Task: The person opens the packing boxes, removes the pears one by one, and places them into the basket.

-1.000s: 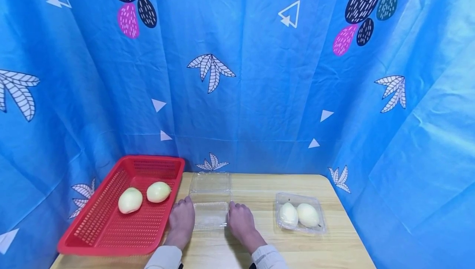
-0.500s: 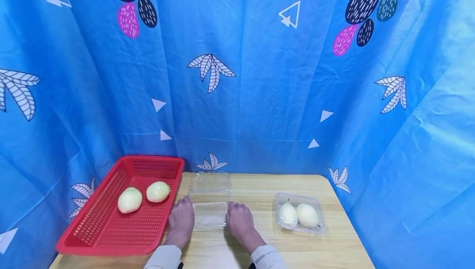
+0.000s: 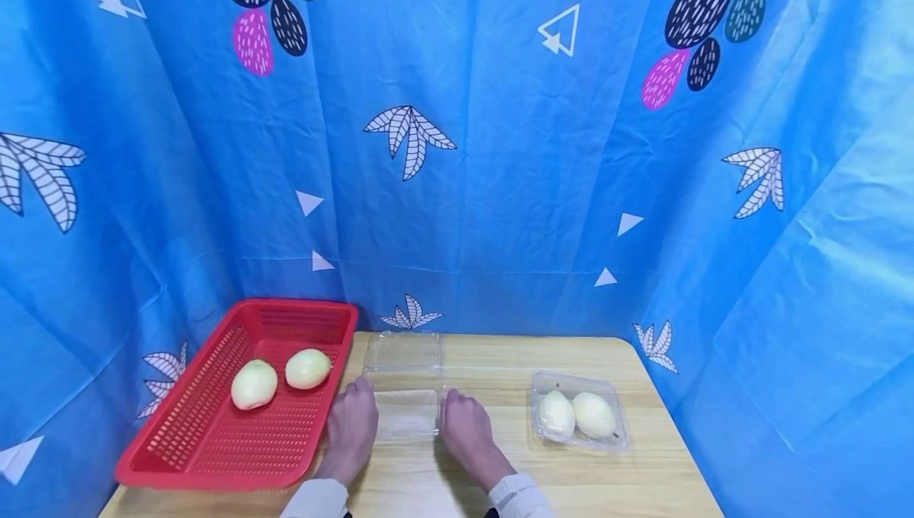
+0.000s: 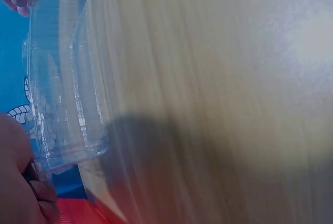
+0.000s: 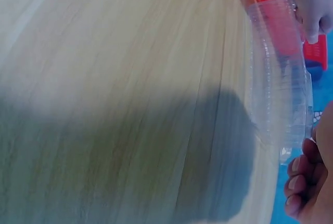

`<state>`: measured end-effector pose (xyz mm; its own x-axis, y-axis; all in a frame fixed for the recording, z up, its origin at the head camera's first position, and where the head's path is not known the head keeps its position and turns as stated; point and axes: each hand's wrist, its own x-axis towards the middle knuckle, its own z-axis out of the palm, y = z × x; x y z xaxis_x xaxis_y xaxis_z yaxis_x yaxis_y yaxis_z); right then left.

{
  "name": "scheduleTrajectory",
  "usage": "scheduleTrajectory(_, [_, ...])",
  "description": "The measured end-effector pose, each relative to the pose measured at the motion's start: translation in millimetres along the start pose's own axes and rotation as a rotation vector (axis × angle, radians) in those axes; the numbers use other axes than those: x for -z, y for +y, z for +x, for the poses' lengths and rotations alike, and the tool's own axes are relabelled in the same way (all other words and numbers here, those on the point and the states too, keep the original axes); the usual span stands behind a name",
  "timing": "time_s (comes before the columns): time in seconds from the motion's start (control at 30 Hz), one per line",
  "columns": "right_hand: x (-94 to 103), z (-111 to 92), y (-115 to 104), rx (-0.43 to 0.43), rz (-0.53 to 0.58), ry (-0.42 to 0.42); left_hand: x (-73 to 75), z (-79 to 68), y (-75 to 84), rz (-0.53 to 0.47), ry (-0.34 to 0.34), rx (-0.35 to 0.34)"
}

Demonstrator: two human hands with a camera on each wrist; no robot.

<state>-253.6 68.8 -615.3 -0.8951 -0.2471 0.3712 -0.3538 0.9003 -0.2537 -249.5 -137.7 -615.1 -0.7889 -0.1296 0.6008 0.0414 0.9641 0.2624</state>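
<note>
A clear plastic clamshell box point(image 3: 405, 413) sits on the table with its lid point(image 3: 405, 351) folded back toward the curtain. My left hand point(image 3: 353, 419) grips its left edge, fingers curled; in the left wrist view that hand point(image 4: 18, 174) is at the lower left beside the box point(image 4: 62, 83). My right hand point(image 3: 466, 427) pinches the right edge. Its curled fingers show in the right wrist view, where the right hand point(image 5: 315, 177) meets the near end of the box point(image 5: 283, 83). Nothing lies inside the box.
A red perforated basket point(image 3: 221, 454) at the left holds two pale fruits that look like pears point(image 3: 254, 384). On the right, another clear box point(image 3: 607, 439) holds two similar fruits point(image 3: 594, 415). A blue patterned curtain point(image 3: 500, 185) surrounds the wooden table point(image 3: 571, 486).
</note>
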Motion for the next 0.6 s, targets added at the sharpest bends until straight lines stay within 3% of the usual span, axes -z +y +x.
scheduleTrajectory(0.1, [4.5, -1.6, 1.2, -0.030, 0.095, -0.038, -1.0, -2.1, 0.1, -0.034, 0.056, -0.035])
scheduleTrajectory(0.23, [9.1, -4.8, 4.7, -0.050, 0.151, -0.067, -0.7, -5.4, 0.2, -0.079, 0.056, -0.024])
scheduleTrajectory(0.37, [15.2, -8.8, 10.0, -0.051, 0.162, -0.056, -0.6, -6.6, 1.2, -0.116, 0.070, -0.029])
scheduleTrajectory(0.6, [25.6, -17.0, 22.9, -0.052, 0.134, -0.035, 0.0, -7.6, 5.3, -0.116, 0.169, -0.091])
